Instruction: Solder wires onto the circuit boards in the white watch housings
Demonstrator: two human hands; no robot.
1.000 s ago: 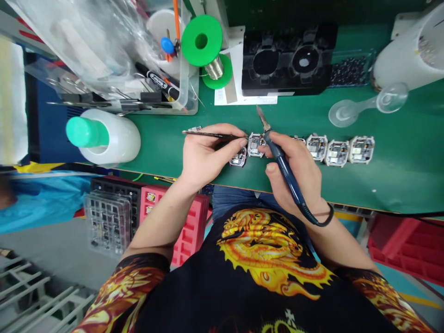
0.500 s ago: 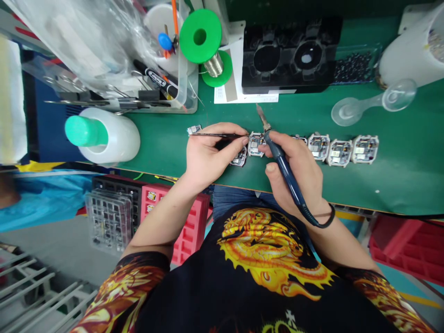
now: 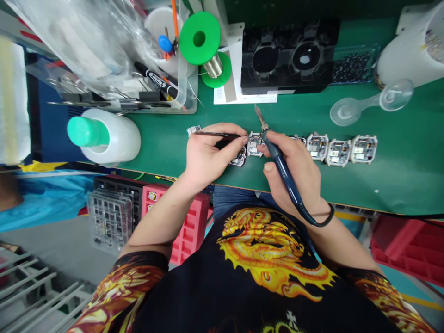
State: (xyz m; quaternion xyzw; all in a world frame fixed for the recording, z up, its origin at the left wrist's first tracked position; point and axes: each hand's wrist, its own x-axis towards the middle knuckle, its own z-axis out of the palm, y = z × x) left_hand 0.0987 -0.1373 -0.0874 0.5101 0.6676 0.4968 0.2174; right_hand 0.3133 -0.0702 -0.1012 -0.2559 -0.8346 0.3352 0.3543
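My left hand is closed on slim dark tweezers, whose tips point right toward a small white-framed circuit board module. My right hand grips a blue soldering iron along its handle. The iron's metal tip points up and away, above the bench and apart from the module. Fingers of the right hand are at the module's right edge. Another module lies partly hidden under my left fingers. Farther right sit several similar modules in a row, one partly covered by my right hand.
Behind the hands stand a green solder spool, a black fixture and a tray of small dark parts. A clear plastic spoon-like piece lies at right. A white bottle stands left. Another person's blue sleeve shows at far left.
The view has shifted very slightly. Both hands keep nearly the same pose, with the tweezers and the soldering iron still held.
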